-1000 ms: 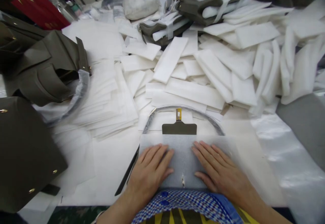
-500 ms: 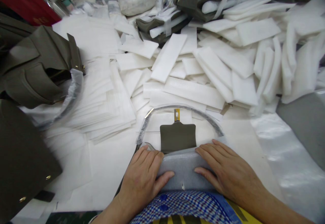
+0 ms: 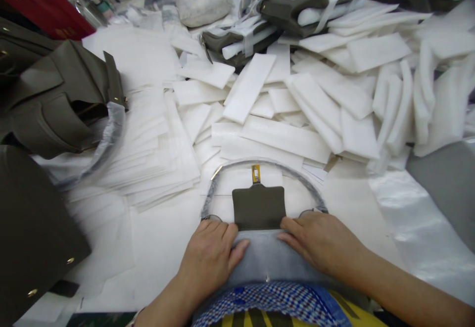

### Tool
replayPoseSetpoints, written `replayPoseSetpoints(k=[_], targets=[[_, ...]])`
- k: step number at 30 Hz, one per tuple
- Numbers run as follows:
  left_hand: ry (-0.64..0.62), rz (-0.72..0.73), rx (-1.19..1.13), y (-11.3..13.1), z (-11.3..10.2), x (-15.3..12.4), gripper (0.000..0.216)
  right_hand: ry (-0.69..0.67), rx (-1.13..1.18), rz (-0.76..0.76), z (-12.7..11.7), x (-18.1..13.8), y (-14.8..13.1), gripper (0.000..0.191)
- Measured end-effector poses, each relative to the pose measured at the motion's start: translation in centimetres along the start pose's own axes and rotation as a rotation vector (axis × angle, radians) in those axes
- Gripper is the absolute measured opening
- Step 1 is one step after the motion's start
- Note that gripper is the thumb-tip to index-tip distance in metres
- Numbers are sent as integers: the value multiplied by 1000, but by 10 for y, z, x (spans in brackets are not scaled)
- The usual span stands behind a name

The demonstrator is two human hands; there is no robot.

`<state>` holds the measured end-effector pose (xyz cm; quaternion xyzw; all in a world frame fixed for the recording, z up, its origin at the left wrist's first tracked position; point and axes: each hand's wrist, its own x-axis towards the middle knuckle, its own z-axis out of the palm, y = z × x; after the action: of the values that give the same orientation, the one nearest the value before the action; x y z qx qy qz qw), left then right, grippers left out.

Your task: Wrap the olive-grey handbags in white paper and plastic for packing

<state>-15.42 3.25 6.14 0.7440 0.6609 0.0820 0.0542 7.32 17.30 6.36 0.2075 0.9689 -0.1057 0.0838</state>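
Note:
In front of my body is an olive-brown handbag, its flap [image 3: 259,207] spread away from me and a tab with a yellow-covered clasp [image 3: 256,174] at the flap's far end. Beyond the hands arches the bag's handle [image 3: 267,163], wrapped in clear film. A greyish translucent sheet [image 3: 260,255] covers the near side of the bag. My left hand [image 3: 212,250] is closed over the bag's upper edge left of the flap, thumb on the sheet. On the flap's right, my right hand [image 3: 322,242] grips the same edge, fingertips by the flap corner.
White foam strips [image 3: 289,136] are heaped beyond the bag. Stacked white sheets [image 3: 148,154] and more olive handbags [image 3: 55,94] lie to the left. At right are a grey panel [image 3: 445,188] and shiny plastic film [image 3: 411,223]. Further bags [image 3: 293,10] stand at the back.
My right hand has moved down and slightly left, from lying on the sheet to the edge beside the flap. The sheet's upper edge sits lower, and the handle's right base now shows.

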Motion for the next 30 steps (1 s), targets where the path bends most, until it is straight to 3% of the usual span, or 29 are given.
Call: replayPoseSetpoints(k=[4,7,9,11,13,16,18,23,27,30], targets=[[3,-23,26,2,7,5,38,-14,-44,24,4,10,-2,30],[156,-48,57,13,8,4,31,27,-70,36,8,10,-3,30],[283,41,31,21,9,-2,27,49,-85,49,11,7,-3,29],[312,172,-34,27,12,-13,27,54,-97,53,13,5,-3,30],[231,257,-69,30,15,-26,30,47,-102,57,12,4,-3,30],[37,275,-48,31,16,-42,58,18,-88,74,10,5,-3,31],[-55,260,-49,32,16,-49,65,-10,-75,94,7,6,-4,33],[-92,209,-71,36,17,-55,63,-30,-80,113,-4,1,-9,37],[-46,217,-50,39,21,-56,63,181,8,68,-21,5,-13,29],[-16,223,-38,39,24,-58,63,414,181,191,-27,30,-10,29]])
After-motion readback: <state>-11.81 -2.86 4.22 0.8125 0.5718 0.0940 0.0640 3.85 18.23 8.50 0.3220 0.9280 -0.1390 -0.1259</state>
